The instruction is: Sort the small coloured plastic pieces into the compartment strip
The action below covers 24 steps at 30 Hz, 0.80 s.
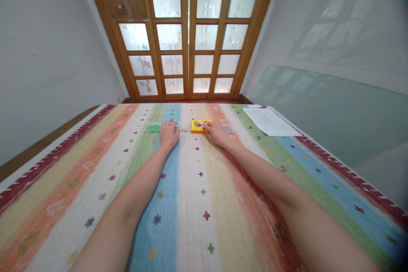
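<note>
— Where's the yellow box (196,126)?
— Flat on the counter (191,229), towards its far edge, straight ahead of the person. The right hand (217,133) is at its right end, fingertips over the top face.
— Clamped on it?
— I can't tell; the fingers overlap that end, but the grip is too small to make out.
— And the left hand (170,133)?
— Left of the box, apart from it, fingers slightly bent. A green piece (152,128) in something see-through shows just past it. Whether the hand holds that, I can't tell either.
— Anything on the other side?
— A bluish piece (228,129), just beyond the right hand, too small to name.
— Farther out?
— A printed sheet (269,122) lies near the counter's right edge, at the far end. Past the counter are wooden doors (185,53) with frosted panes, and a pale green panel (318,110) runs along the right wall (376,46).
</note>
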Each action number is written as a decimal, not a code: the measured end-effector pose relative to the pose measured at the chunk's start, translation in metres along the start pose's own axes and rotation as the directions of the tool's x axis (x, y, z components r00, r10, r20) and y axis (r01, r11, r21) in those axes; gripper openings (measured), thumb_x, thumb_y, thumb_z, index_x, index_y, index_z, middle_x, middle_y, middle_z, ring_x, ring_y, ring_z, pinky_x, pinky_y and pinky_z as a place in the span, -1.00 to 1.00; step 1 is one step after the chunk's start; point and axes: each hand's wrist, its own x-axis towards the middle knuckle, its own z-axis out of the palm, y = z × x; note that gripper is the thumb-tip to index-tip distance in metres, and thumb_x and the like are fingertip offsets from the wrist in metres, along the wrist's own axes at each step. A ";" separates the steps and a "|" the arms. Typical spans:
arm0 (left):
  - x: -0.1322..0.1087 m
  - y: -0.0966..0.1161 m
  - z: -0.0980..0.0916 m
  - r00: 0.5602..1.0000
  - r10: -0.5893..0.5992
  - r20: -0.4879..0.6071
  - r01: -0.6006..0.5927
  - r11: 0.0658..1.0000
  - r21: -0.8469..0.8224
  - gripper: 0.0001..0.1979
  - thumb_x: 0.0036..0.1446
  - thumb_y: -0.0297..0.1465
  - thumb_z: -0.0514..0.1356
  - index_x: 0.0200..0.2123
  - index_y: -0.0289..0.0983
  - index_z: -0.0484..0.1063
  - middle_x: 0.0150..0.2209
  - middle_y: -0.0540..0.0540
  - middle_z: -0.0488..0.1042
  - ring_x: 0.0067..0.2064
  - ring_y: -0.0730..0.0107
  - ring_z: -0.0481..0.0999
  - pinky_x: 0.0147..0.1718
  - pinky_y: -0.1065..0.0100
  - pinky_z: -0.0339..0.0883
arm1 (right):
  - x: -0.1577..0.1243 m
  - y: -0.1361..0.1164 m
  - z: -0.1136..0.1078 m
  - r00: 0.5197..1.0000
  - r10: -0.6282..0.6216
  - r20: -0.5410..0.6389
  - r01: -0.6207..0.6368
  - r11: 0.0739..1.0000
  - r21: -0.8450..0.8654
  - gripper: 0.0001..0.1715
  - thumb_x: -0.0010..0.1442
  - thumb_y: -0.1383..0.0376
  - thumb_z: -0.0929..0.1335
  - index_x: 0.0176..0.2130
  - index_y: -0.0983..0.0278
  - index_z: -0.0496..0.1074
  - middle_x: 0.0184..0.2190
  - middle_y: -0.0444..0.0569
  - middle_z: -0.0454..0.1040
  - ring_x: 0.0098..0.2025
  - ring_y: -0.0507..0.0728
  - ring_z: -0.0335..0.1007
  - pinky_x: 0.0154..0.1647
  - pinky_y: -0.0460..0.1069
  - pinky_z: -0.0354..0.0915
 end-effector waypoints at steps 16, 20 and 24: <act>0.018 -0.067 0.002 0.855 -0.505 -0.117 0.511 0.859 0.025 -0.45 0.29 -0.22 0.11 0.29 -0.27 0.38 0.36 -0.35 0.27 0.36 -0.13 0.24 0.35 -0.06 0.10 | -0.035 0.050 0.005 0.921 0.389 -0.023 -0.390 0.921 0.003 -0.39 0.42 -0.06 0.27 0.28 0.20 0.37 0.28 0.25 0.33 0.30 0.41 0.17 0.21 0.22 0.24; 0.019 -0.073 0.002 0.868 -0.485 -0.108 0.489 0.872 0.012 -0.48 0.29 -0.21 0.12 0.25 -0.26 0.43 0.35 -0.33 0.29 0.33 -0.10 0.29 0.33 0.00 0.15 | -0.030 0.060 0.011 0.941 0.337 0.022 -0.338 0.941 0.009 -0.30 0.35 -0.03 0.36 0.32 0.24 0.33 0.36 0.23 0.25 0.37 0.38 0.11 0.33 0.20 0.16; 0.019 -0.074 0.002 0.885 -0.460 -0.075 0.463 0.886 0.014 -0.49 0.29 -0.20 0.13 0.24 -0.25 0.44 0.35 -0.30 0.30 0.32 -0.07 0.31 0.32 0.03 0.18 | -0.032 0.065 0.017 0.961 0.274 0.037 -0.275 0.961 0.024 -0.33 0.37 0.10 0.34 0.36 0.26 0.29 0.40 0.21 0.20 0.40 0.32 0.08 0.38 0.15 0.09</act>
